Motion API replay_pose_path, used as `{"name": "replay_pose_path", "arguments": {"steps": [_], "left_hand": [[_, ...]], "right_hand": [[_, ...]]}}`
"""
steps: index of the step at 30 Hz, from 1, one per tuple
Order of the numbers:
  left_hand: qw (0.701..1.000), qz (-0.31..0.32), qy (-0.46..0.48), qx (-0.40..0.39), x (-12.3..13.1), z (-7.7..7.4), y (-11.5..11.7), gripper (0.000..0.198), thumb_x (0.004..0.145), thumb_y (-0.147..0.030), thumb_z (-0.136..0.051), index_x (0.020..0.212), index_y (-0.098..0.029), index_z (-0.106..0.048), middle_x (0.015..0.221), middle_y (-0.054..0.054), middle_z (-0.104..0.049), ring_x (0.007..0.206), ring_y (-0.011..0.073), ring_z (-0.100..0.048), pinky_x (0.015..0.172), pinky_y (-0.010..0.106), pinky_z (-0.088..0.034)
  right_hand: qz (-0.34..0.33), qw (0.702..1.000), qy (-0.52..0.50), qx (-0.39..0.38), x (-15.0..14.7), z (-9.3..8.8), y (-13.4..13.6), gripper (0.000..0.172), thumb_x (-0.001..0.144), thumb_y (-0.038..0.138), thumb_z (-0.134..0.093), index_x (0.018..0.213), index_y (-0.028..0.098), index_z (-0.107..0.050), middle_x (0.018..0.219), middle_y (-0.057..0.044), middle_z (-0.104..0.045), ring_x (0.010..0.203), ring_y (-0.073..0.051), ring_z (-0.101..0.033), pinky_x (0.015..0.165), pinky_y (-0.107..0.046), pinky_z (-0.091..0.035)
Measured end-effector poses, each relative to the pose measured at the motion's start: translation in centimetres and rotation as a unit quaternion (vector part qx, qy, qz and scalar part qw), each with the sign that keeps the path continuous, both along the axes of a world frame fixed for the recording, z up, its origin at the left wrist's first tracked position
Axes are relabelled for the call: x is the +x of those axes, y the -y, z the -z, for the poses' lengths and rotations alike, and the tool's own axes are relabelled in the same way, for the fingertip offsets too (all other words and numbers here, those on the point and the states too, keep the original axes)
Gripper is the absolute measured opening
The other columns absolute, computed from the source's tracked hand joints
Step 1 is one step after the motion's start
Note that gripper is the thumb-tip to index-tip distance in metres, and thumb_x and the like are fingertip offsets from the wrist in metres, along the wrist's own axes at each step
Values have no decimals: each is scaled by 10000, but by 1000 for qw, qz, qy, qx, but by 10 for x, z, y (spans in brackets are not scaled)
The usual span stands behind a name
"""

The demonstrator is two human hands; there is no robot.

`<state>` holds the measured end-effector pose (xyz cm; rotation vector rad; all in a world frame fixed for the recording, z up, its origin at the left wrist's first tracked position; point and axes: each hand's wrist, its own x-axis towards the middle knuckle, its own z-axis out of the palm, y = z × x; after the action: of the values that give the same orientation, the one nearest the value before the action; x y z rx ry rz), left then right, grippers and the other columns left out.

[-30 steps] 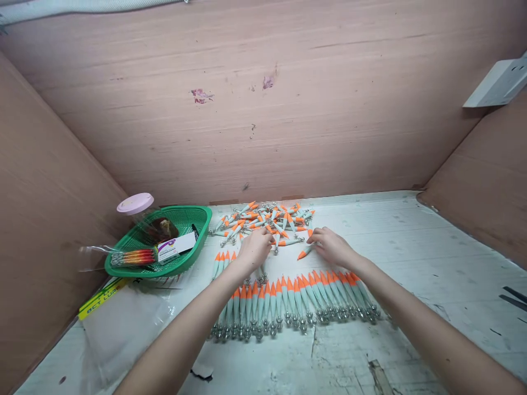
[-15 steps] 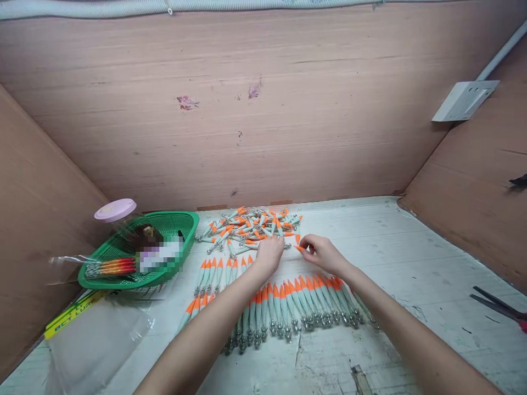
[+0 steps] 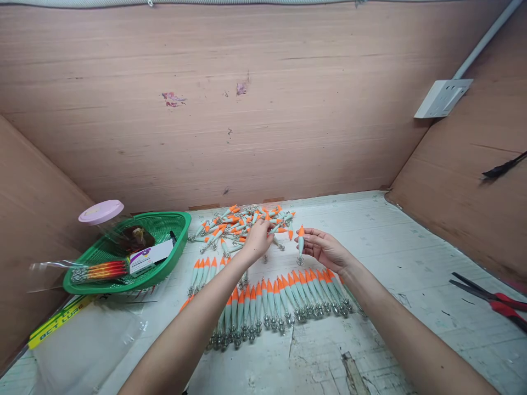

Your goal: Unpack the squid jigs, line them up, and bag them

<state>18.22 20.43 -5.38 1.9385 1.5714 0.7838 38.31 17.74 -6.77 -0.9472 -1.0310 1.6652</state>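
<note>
Head view shows me the right hand [image 3: 323,249] pinched closed on one lure [image 3: 301,242], likely avoiding its hooks [image 3: 300,261]; I cannot tell the grip of the left hand [image 3: 258,240].

The left forearm [image 3: 206,307] covers a part of the rows of lures [image 3: 284,293], so they cannot be fully counted. At the pile of lures [image 3: 226,225], the left hand [image 3: 258,240] hides some pieces, and it is not clear whether it grips one. The small print on the white card [image 3: 158,252] is too small to read. The right edge cuts the scissors [image 3: 494,297] and a black object [image 3: 504,169]; the bottom edge cuts the clear bag [image 3: 78,345].
</note>
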Motion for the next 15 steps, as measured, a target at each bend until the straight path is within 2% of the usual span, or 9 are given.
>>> {"name": "replay_pose_path", "arguments": {"steps": [4, 8, 10, 13, 15], "left_hand": [[987, -11, 150, -61, -1, -5, 3, 127, 825, -157, -515, 931, -136, -583, 978, 78, -613, 818, 168, -631, 810, 341, -507], [953, 17, 276, -127, -6, -15, 17, 152, 864, -187, -515, 992, -122, -565, 934, 87, -665, 838, 158, -669, 808, 315, -533], [915, 34, 360, -179, -8, -20, 26, 164, 849, -187, -561, 998, -118, -577, 912, 99, -684, 860, 170, -678, 841, 324, -529], [820, 48, 498, -278, -12, -25, 41, 209, 801, -158, -636, 1004, -119, -603, 904, 102, -695, 871, 174, -680, 884, 330, -515], [779, 57, 540, -315, -13, -27, 50, 221, 797, -128, -631, 1018, -122, -620, 927, 98, -693, 859, 159, -675, 878, 313, -516]], "right_hand": [[5, 999, -30, -18, 0, -5, 4, 278, 607, 310, -775, 814, 206, -621, 789, -9, -704, 686, -130, -639, 709, -276, -509], [1, 999, -43, -23, -1, -14, 11, 267, 612, 296, -774, 810, 203, -620, 776, -11, -701, 681, -132, -632, 694, -270, -500], [-8, 999, -46, -20, -3, -20, 15, 259, 623, 290, -767, 818, 201, -622, 777, -15, -700, 684, -137, -632, 687, -272, -497], [-32, 998, -51, -13, -8, -28, 23, 245, 645, 287, -749, 837, 198, -626, 776, -13, -692, 684, -136, -630, 687, -269, -497], [-44, 998, -53, -15, -11, -33, 27, 234, 656, 284, -734, 845, 198, -628, 762, -7, -682, 661, -127, -621, 668, -256, -494]]}}
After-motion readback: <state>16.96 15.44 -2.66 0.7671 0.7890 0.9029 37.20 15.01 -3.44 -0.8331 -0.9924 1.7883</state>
